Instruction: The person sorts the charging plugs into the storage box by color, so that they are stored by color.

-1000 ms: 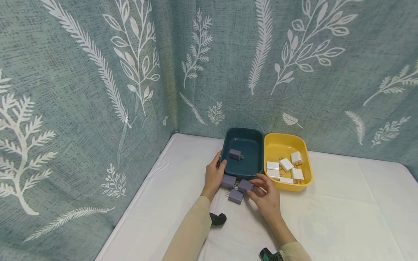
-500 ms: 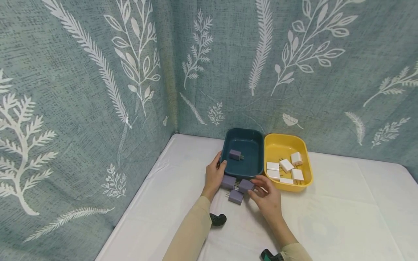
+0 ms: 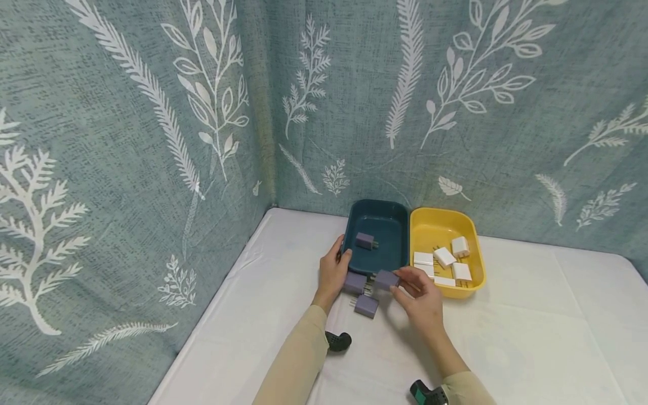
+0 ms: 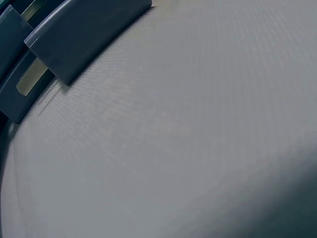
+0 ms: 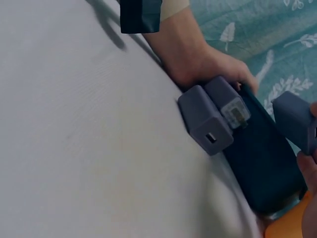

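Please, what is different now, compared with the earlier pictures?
The right hand has moved slightly right and forward, lifting the purple charger it pinches. The left hand still holds the dark blue tray; the yellow tray and other chargers stayed.

The right wrist view's edge crops the held charger (image 5: 293,120).

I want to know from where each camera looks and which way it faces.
Head: worn on the head, looking forward and down; shows the left hand, right hand, both sleeves, blue tray and yellow tray.
Left wrist: worn there, looking at plugs on the table; no hand clearly shows.
Right wrist: worn there, looking across toward the left hand; right fingers show at the edge, pinching a held plug.
Shared: head and right wrist both show left hand, blue tray, held plug.
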Available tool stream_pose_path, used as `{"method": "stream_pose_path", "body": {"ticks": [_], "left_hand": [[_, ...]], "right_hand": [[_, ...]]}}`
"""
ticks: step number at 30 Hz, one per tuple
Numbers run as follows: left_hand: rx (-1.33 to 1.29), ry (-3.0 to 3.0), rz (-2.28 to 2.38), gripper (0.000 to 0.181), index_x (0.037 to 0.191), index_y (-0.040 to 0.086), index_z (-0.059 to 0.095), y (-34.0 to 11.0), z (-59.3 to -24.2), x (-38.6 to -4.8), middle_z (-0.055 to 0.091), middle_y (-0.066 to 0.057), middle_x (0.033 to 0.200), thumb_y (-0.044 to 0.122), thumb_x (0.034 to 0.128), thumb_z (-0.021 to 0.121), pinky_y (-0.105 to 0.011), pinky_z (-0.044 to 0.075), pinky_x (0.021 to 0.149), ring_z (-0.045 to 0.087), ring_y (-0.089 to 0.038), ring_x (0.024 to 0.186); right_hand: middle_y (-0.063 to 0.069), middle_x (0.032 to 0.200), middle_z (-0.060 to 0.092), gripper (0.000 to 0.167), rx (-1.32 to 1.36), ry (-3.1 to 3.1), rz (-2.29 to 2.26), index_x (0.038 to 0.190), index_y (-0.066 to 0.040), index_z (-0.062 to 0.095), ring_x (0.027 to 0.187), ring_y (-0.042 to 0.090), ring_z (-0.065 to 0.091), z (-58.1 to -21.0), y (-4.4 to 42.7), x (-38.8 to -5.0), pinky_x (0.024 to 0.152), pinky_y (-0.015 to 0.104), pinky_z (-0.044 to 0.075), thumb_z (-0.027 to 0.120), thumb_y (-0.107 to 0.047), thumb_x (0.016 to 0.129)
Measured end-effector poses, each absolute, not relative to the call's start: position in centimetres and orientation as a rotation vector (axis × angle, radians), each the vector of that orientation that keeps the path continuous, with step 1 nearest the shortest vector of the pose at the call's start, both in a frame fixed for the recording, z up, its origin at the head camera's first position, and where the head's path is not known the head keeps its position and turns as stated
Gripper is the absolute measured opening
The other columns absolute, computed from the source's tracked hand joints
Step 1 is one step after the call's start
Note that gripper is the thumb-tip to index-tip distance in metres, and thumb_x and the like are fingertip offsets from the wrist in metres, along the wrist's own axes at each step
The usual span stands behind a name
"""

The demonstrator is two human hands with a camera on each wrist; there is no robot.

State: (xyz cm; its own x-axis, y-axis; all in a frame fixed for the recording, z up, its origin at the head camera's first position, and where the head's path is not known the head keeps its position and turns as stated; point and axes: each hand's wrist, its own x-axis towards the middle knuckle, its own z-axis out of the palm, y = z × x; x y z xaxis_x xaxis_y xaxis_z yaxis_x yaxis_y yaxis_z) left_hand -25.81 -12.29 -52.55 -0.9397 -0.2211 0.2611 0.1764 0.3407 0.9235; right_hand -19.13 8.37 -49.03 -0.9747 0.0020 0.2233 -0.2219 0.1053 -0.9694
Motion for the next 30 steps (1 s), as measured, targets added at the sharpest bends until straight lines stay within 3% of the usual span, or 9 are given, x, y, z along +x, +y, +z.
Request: {"method": "stream_pose_path", "body": {"ticks": [10,20,26,30], "left_hand": [[0.031,-2.265,-1.615,0.05,0.144,0.006,0.047,-12.5,-52.6,-25.7,0.052,-0.015,0.143,0.02,0.0961,0.053,-0.043,0.047,0.105,0.053,-0.028,0.13],[0.024,-2.265,-1.599,0.049,0.143,0.006,0.048,-12.5,-52.9,-26.0,0.053,-0.015,0.142,0.019,0.0962,0.054,-0.043,0.047,0.105,0.054,-0.028,0.129],[0.025,-2.271,-1.597,0.049,0.144,0.009,0.048,-12.6,-52.9,-26.0,0.054,-0.015,0.142,0.021,0.0966,0.053,-0.042,0.048,0.105,0.055,-0.027,0.129],[0.04,-2.296,-1.621,0.05,0.146,0.012,0.046,-12.4,-52.6,-25.9,0.053,-0.012,0.143,0.024,0.0975,0.052,-0.039,0.047,0.106,0.055,-0.024,0.13]], "right_hand": [[0.014,0.113,0.069,0.04,0.225,-2.182,1.965,0.115,-0.001,0.063,0.103,0.008,0.066,-48.5,7.5,-20.1,0.091,0.019,0.053,0.079,-0.003,0.079],[0.007,0.116,0.068,0.039,0.139,-2.186,1.94,0.116,-0.008,0.062,0.107,0.01,0.064,-48.0,6.9,-21.2,0.09,0.014,0.051,0.078,-0.01,0.081],[0.008,0.112,0.069,0.039,0.178,-2.175,1.888,0.115,-0.005,0.063,0.105,0.014,0.065,-47.8,6.5,-21.7,0.09,0.015,0.052,0.079,-0.008,0.079],[0.008,0.112,0.07,0.04,0.167,-2.165,1.848,0.115,-0.002,0.063,0.103,0.008,0.064,-47.6,6.1,-21.8,0.09,0.014,0.052,0.079,-0.005,0.079]]}}
